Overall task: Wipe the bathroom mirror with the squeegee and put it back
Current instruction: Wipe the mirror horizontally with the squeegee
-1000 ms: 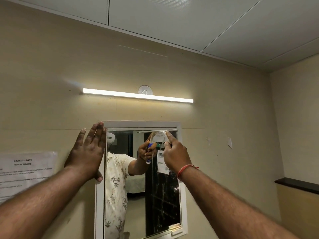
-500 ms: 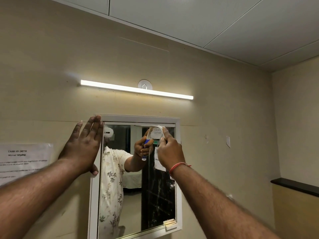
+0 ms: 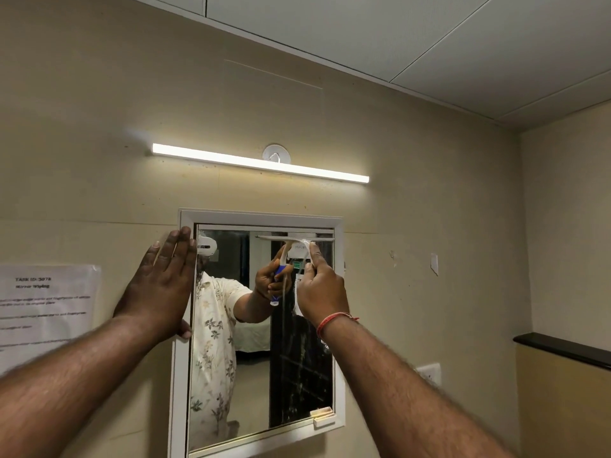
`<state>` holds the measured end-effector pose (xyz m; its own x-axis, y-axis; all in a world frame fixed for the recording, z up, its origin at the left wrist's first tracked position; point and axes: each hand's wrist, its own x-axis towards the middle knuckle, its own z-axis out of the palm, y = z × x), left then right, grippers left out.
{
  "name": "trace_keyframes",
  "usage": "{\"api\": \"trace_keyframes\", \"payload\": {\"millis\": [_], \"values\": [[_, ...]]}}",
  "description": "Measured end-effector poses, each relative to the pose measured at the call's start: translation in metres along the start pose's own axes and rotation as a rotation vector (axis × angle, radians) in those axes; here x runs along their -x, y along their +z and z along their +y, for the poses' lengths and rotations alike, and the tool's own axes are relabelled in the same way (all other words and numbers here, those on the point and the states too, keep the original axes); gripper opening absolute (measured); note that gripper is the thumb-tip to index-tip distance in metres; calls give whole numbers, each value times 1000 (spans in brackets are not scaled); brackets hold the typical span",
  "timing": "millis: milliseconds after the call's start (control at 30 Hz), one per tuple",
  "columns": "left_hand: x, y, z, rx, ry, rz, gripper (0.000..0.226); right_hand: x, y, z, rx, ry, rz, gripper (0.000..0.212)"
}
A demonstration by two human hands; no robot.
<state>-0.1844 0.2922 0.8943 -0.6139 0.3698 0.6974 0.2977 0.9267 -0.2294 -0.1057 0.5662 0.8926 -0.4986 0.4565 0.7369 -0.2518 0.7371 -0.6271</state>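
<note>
- Two hands up on the mirror (image 3: 231, 375), both arms reaching up from the bottom edge of frame; left arm from about 8 o'clock, right arm from about 5 o'clock
- left hand (image 3: 162, 285): flat and open, fingers together and pointing up, palm against the left side of the white mirror frame (image 3: 261, 215) and the wall beside it; thumb low, toward 5 o'clock of the palm; holds nothing
- right hand (image 3: 322, 290): fist closed round the handle of the squeegee (image 3: 299, 247), index finger stretched up along it; red thread band (image 3: 334, 320) on the wrist
- squeegee: one; white head, blade lying horizontal against the glass at the top edge of the mirror, right half, about 1 o'clock from mirror centre; blue on the handle shows only in the reflection
- count: one mirror; one light bar (image 3: 261, 163) at 12 o'clock above it, lit, with one round white fitting (image 3: 276, 153) touching its upper edge
- one printed sheet (image 3: 46, 305) on the wall at 9 o'clock of the mirror; text too blurred to read fully
- one small white latch (image 3: 322, 418) at the mirror's 5 o'clock corner
- one wall socket (image 3: 428, 373) right of the right forearm; one dark ledge (image 3: 562, 348) at 3 o'clock
</note>
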Motion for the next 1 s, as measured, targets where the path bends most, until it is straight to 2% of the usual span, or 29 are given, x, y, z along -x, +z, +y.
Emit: {"api": "trace_keyframes", "payload": {"millis": [167, 400, 1000], "values": [[8, 28, 0, 86, 12, 119, 191, 13, 3, 16, 0, 10, -24, 52], [35, 50, 12, 171, 72, 162, 183, 34, 8, 36, -31, 44, -53, 51], [85, 93, 27, 218, 129, 112, 179, 130, 31, 102, 52, 191, -153, 60]]}}
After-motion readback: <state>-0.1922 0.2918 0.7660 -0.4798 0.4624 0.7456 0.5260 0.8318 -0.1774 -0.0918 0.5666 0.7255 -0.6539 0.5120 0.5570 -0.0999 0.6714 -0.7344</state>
